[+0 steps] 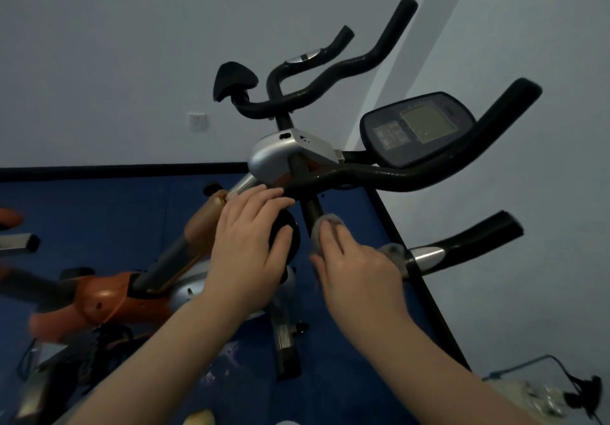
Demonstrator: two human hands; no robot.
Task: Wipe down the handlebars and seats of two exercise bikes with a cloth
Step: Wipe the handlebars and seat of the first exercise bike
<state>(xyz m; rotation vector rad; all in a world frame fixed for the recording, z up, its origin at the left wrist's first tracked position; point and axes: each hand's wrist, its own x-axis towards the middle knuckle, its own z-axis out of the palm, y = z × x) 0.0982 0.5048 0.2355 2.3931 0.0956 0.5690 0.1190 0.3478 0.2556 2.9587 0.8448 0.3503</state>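
The near bike's black handlebar (412,178) curves up to the right, with a console (419,129) above it. My right hand (356,269) grips a grey cloth (325,229) around the lower handlebar tube, whose black and chrome grip (462,246) sticks out to the right. My left hand (254,243) rests with straight fingers over a round black knob (285,236) on the bike's stem. Behind it stands the second bike's handlebar (330,74), and a black padded piece (232,81) sits at its left.
Orange and grey bike frames (109,292) lie to the left over a blue floor mat (99,213). A pale wall with a socket (197,121) rises behind. Cables and a clear bag (541,398) lie on the floor at the lower right.
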